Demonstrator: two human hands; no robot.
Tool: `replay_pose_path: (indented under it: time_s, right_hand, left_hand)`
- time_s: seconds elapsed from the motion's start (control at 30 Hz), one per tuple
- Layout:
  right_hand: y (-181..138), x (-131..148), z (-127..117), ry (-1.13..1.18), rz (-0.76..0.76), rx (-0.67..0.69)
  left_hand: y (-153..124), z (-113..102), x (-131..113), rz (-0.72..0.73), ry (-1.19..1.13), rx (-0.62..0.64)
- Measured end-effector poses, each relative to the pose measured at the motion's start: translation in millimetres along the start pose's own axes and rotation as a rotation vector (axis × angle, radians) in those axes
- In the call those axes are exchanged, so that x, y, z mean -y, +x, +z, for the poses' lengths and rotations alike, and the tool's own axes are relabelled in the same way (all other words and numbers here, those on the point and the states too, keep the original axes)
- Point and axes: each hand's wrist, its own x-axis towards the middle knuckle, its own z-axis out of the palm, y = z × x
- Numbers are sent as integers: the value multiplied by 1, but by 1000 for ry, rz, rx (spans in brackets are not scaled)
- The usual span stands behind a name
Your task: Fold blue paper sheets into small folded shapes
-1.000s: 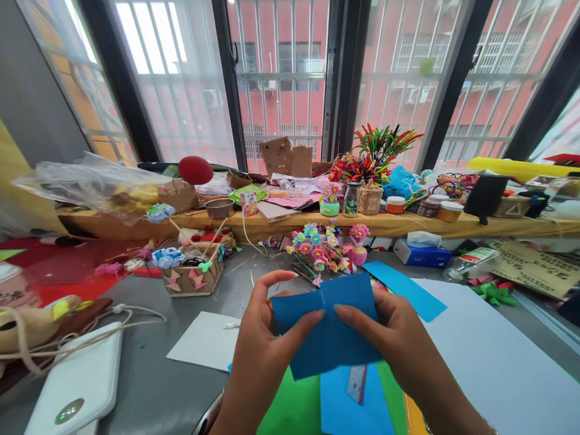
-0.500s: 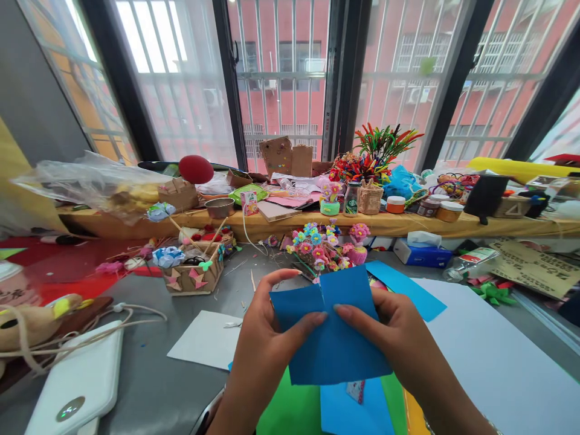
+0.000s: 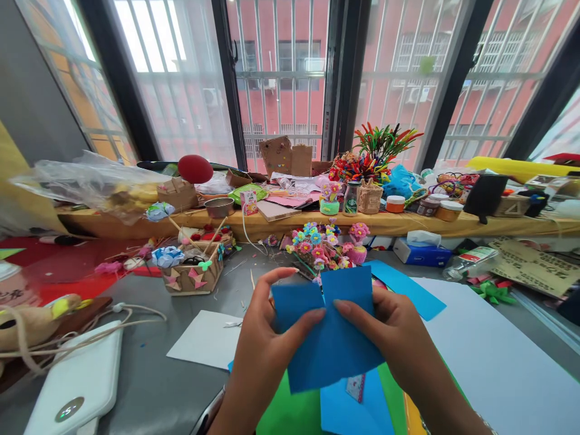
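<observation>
A sheet of blue paper (image 3: 330, 350) hangs between my two hands, with a short split running down from its top edge near the middle. My left hand (image 3: 276, 332) pinches it just left of the split, thumb in front and the index finger raised behind. On the other side my right hand (image 3: 385, 323) pinches the paper the same way, its thumb close to the left one. Below lie green paper (image 3: 294, 408) and another blue sheet (image 3: 357, 411) with a small patterned piece on it.
White paper (image 3: 203, 338) lies left of my hands, and a large white sheet (image 3: 498, 350) at the right. A decorated cardboard box (image 3: 193, 278), crocheted flowers (image 3: 312, 241) and a tissue pack (image 3: 421, 251) stand behind. A white power bank (image 3: 77, 380) sits at the left.
The blue paper has tilted slightly, its lower right corner rising and its lower left corner dropping a little. Both hands keep their pinch on it.
</observation>
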Motion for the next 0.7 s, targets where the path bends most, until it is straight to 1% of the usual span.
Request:
replay_pose_path:
  time_s: [0.1,0.23,0.4,0.57,0.7]
  right_hand:
    - [1,0,-2,-31,-33,0]
    - [2,0,-4,-25,-31,51]
    - [3,-3,-4,-2,-24,52]
    - [5,-6,-3,77,46,58]
    - [6,-5,-3,93,28,94]
  left_hand:
    - [2,-1,-1,-60,-42,61]
    - [3,-2,-1,-58,-59,98]
    - [1,-2,0,-31,-41,63]
    - [-1,-1,1,57,19,32]
    - [0,-2,1,34,-3,17]
